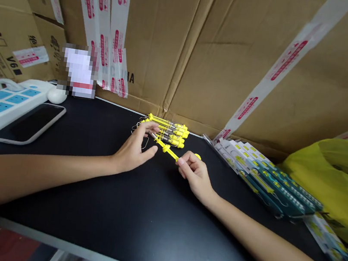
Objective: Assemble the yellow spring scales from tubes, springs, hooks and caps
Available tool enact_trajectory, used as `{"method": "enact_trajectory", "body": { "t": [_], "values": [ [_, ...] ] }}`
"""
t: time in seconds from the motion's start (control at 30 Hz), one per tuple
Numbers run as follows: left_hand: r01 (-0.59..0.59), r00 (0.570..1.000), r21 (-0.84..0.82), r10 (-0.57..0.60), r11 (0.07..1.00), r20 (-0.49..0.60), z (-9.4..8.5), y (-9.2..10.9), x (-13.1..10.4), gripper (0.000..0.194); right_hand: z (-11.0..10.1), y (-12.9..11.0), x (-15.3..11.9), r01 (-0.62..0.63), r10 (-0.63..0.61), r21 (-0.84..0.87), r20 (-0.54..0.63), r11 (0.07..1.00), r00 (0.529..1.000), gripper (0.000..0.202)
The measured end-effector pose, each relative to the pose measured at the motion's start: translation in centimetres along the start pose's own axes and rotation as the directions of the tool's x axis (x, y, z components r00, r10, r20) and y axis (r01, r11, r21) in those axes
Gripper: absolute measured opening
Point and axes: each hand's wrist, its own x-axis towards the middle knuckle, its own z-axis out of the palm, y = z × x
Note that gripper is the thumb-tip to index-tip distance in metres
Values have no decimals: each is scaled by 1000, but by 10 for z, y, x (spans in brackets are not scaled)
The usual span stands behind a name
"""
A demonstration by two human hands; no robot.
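My right hand (196, 175) pinches the lower right end of a thin yellow plastic tool (166, 148) that has a collar round its middle and a thinner, metal-looking far end. The tool slants up and left above the black table. Around its far end my left hand (135, 147) is open, thumb and fingers apart; I cannot tell whether a fingertip touches it. Just behind lies a pile of similar yellow tools (176, 134) with metal shafts and wire hooks at their left ends. A small yellow piece (198, 156) shows partly behind my right hand.
Packaged tools on printed cards (261, 178) lie in a stack at the right, beside a yellow plastic bag (333, 180). At left are a phone (33, 122) and a white power strip (8, 101). A taped cardboard wall (236, 61) rises behind the black table (116, 213).
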Motion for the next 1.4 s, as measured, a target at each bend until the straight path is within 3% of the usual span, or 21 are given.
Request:
{"method": "enact_trajectory", "body": {
  "t": [0.1,0.2,0.47,0.57,0.8,0.97,1.1,1.4],
  "values": [
    [221,973,-287,-192,932,126,2,-5,4,38,0,0,0,2,-3,47,2,999,1000,30],
    [343,927,-370,-249,863,279,3,-2,6,29,0,-1,0,-3,1,36,50,999,999,30],
    [355,887,-348,-194,868,420,3,2,3,22,5,-2,-7,77,-20,-212,259,974,966,30],
    [354,866,-354,-161,866,474,3,2,2,22,6,-1,-9,156,-36,-358,321,921,946,19],
    [349,870,-375,-148,859,470,3,4,1,22,6,-6,-11,247,-84,-464,343,851,935,12],
    [385,907,-452,-239,805,347,4,0,2,24,4,-8,-12,279,-116,-458,351,844,929,7],
    [412,909,-474,-316,779,270,3,-4,3,26,1,-9,-13,299,-147,-478,328,826,933,12],
    [461,865,-351,-324,815,383,3,-5,3,20,-20,-7,-24,272,-95,-708,279,651,955,21]
  ]
}}
